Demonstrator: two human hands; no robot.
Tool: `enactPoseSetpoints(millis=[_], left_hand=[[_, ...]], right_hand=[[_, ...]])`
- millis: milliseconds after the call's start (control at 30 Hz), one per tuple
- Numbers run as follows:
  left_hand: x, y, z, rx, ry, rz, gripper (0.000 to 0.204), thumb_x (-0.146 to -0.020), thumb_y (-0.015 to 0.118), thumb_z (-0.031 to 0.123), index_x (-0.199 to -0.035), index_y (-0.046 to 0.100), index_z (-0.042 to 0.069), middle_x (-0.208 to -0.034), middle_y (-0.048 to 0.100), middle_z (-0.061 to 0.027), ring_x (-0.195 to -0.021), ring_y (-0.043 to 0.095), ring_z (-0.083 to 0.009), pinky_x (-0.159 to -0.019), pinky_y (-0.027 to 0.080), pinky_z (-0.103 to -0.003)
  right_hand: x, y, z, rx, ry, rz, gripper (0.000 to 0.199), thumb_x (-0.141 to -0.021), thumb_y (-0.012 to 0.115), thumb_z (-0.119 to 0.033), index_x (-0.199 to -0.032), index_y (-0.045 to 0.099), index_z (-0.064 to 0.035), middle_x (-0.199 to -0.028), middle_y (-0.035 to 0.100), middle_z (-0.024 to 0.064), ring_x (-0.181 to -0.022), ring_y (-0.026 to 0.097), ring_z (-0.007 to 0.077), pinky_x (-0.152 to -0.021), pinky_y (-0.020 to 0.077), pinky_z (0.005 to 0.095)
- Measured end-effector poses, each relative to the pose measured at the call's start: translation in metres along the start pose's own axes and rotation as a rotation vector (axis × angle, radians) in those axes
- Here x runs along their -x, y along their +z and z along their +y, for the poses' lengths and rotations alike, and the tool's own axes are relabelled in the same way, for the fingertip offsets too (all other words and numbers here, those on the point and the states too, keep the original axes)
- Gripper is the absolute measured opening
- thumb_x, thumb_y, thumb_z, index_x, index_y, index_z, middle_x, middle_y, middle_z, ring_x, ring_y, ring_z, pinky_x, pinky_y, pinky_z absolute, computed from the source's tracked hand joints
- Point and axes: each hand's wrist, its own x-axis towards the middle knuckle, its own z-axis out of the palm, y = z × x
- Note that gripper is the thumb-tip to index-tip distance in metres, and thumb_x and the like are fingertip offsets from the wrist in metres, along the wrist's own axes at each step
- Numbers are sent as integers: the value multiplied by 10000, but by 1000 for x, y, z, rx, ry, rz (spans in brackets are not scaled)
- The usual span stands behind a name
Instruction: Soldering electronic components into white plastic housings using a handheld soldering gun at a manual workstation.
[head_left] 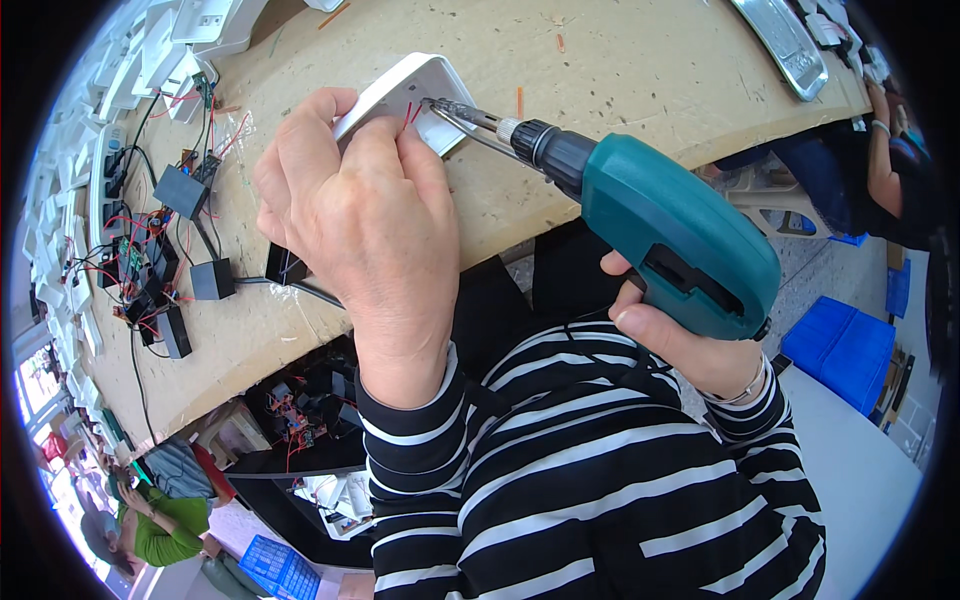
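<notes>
My left hand (360,215) grips a small white plastic housing (440,85) over the table, its fingers wrapped round the near side and reaching inside. Two short red wires (412,114) stick up inside the housing by my fingertips. A teal and black soldering gun (670,225) is in my right hand (685,345), with my fingers round its handle. The gun's metal tip points left into the housing, close to the wires; whether it touches them I cannot tell. A thin metal tube runs along below the tip.
Small black boxes (181,192) with cables, circuit boards and red wires lie on the table's left. White housings (160,50) pile up beyond them. A metal tray (785,50) sits at the far right. Other people are at both sides. Blue bins (840,350) stand at right.
</notes>
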Motion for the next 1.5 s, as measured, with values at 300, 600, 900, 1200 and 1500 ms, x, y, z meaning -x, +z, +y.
enactPoseSetpoints(millis=[300, 600, 900, 1200, 1500], left_hand=[[0, 0, 1, -22, -3, 13, 69, -692, 645, 88, -738, 680, 49, -1010, 560, -36, -961, 489, -257, -766, 346, -395], [0, 0, 0, -26, -7, 11, 68, -691, 649, 95, -725, 682, 47, -1018, 562, -41, -967, 491, -258, -759, 346, -396], [1, 0, 1, -36, -3, 6, 66, -694, 649, 100, -719, 681, 48, -1034, 563, -47, -983, 488, -263, -763, 345, -396], [1, -1, 2, -34, -6, -8, 75, -707, 646, 98, -749, 683, 48, -1035, 563, -51, -982, 488, -260, -780, 340, -393], [5, -6, -3, 137, -1, 18, 110, -724, 673, 105, -824, 693, 67, -1082, 570, -84, -985, 508, -269, -852, 332, -379]], right_hand=[[-6, 7, -1, -18, -26, 113, 280, -747, 737, -54, -990, 618, 16, -755, 635, 57, -634, 602, 95, -575, 490, 200], [-2, -1, -7, 52, 86, -12, 536, -772, 675, -14, -1261, 454, -16, -1047, 604, 137, -800, 607, 123, -710, 521, 258], [1, -1, -1, -64, -45, 73, 437, -758, 696, -10, -1158, 523, 21, -978, 629, 139, -742, 619, 123, -664, 519, 241], [6, -6, 1, -37, -70, -7, 529, -765, 668, 14, -1250, 458, 11, -1088, 599, 175, -807, 628, 150, -714, 528, 260], [11, -12, 1, -78, -140, -72, 577, -757, 657, 37, -1280, 414, 36, -1108, 575, 223, -793, 626, 170, -707, 529, 276]])
